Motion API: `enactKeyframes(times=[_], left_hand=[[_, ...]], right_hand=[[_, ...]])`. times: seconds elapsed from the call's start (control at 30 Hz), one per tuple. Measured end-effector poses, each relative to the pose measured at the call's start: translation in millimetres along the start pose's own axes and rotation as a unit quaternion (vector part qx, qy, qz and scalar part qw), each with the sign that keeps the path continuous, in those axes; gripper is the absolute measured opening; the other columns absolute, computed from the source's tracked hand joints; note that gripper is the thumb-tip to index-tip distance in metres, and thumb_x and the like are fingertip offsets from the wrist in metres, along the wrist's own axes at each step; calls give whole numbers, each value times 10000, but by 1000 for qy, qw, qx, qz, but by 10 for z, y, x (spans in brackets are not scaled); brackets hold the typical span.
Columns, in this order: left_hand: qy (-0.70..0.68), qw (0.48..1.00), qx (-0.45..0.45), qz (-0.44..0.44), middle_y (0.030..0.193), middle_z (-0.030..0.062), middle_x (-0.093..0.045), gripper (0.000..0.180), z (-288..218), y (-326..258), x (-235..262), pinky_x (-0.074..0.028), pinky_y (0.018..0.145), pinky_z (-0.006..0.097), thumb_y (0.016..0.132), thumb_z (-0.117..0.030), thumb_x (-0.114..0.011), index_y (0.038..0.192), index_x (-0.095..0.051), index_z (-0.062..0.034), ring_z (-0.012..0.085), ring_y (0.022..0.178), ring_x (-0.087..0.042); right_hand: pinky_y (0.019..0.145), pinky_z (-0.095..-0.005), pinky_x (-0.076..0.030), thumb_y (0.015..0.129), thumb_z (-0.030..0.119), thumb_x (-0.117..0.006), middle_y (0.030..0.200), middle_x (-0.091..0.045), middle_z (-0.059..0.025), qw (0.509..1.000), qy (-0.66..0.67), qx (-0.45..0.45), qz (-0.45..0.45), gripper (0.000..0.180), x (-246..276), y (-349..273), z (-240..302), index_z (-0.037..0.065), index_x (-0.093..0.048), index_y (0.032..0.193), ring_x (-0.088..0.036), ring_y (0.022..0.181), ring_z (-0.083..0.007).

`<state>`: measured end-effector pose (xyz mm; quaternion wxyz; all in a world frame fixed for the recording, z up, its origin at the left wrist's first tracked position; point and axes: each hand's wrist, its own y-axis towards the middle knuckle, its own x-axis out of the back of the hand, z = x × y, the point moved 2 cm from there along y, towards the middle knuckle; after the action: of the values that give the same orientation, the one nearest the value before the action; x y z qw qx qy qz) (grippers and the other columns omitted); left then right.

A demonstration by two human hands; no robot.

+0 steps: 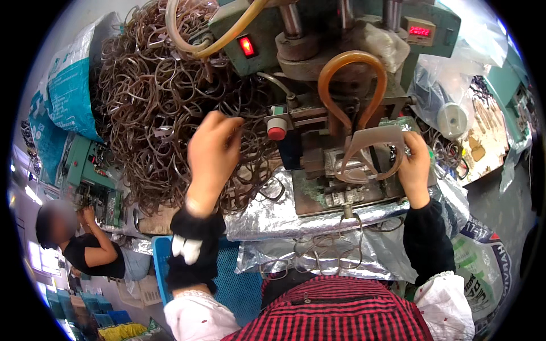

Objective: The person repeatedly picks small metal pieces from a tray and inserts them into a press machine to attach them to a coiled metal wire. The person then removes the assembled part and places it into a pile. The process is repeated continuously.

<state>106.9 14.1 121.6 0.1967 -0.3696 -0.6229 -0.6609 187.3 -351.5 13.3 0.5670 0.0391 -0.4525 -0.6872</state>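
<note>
right hand (415,165) at the near side of the green press (259,63), fingers pinched on the right edge of a brown plastic frame (378,137). frame sits over the metal fixture (345,198) at the press's front; cannot tell whether the two touch. left hand (211,153) blurred, left of the press, over the heap of frames (153,113); fingers curled inward, cannot tell if anything is between them.

handling, my judgement: grip by the outer edge only, since thin rims would likely flex under a hard squeeze. square the frame to the fixture before letting go. fingertips best well clear of the space under the press's steel columns (291,21). left wrist should pass wide of the red button (276,134) on the press's left. loops in the heap look apt to snag; lift singly.

look of the frame: translucent, smoky brown, paler where light comes through. broad solid band on top, rounded openings with slim rims below, glossy along the edges. lenses: cannot tell.
</note>
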Motion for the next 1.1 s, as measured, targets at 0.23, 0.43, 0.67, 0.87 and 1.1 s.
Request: enactKeyframes(times=[0.23,0.43,0.67,0.87,1.1], left_hand=[[55,988,-56,131,1273,172,-606,231,605,-197,-293,-495,943,419,742,-1,-717,965,-657,6,377,1107,-592],[-289,940,177,-28,1039,137,-706,144,570,-158,52,-480,720,262,1009,-107,-529,914,-568,-6,160,789,-621],[-558,709,420,-94,895,-15,-577,257,-9,-716,-142,-359,584,209,1064,-327,-507,1078,-585,-83,51,725,-488],[-426,866,40,-261,948,140,-645,311,-881,-403,126,-465,483,184,1035,-76,-516,1333,-600,-50,113,631,-576],[-240,946,-23,-217,1118,179,-665,219,-994,-249,-69,-537,506,206,969,72,-544,1156,-658,85,176,787,-661]], right_hand=[[799,-336,-503,867,-30,-649,936,-706,-123,993,12,-111,-24,172,413,-485,-113,12,-732,1011,-667,884,-266],[768,-356,-502,817,-31,-665,922,-705,-136,983,151,16,100,231,335,8,670,8,-733,1034,-662,833,-291],[837,-262,-510,844,-16,-693,1022,-674,-86,882,425,-196,47,414,-283,34,816,-46,-598,1246,-657,955,-137],[841,-231,-480,851,-30,-686,930,-671,-26,821,498,-258,107,509,-203,95,995,-42,-525,1334,-604,906,-83],[974,-309,-478,872,-46,-574,1153,-665,-124,854,477,-185,100,529,92,-14,1219,-39,-480,1392,-635,1087,-177]])
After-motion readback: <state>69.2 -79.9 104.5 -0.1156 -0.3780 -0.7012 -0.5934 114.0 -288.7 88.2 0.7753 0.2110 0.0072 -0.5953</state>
